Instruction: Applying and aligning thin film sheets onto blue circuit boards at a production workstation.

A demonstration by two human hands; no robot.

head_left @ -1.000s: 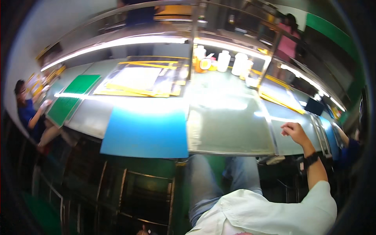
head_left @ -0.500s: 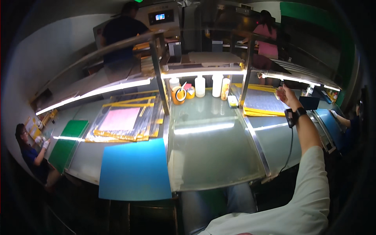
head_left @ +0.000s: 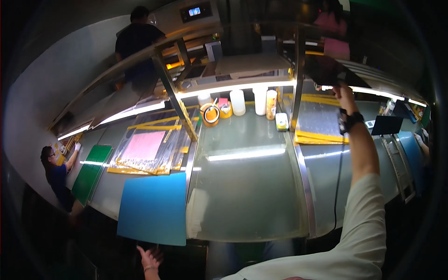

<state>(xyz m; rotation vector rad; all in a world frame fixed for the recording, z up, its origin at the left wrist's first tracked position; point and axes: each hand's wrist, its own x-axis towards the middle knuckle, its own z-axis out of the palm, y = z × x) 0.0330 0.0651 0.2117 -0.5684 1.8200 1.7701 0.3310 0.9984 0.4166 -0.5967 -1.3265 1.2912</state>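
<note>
My right hand [head_left: 344,95] is raised to the front edge of the overhead shelf, by the end of a light strip. Its fingers are closed at the edge of a dark flat sheet [head_left: 332,71] on the shelf; whether they grip this sheet is unclear. A black band with a small device [head_left: 350,122] sits on that wrist, and a cable hangs from it. Low at the left, my left hand [head_left: 150,257] is open, fingers apart, just below the front edge of a blue flat panel [head_left: 151,210]. That panel lies on the bench and sticks out over its front edge.
Yellow-edged clear sheets with a pink sheet [head_left: 145,144] lie left, beside a green panel [head_left: 92,170]. White bottles [head_left: 237,103], orange tape rolls [head_left: 210,114] and a small white device [head_left: 282,122] stand at the back. Shelf posts [head_left: 298,74] rise from the bench. Other people work around it.
My right hand has risen from below the light strip to the shelf edge, and its fingers have closed. My left hand has come into view below the blue panel. The whole view has shifted.
</note>
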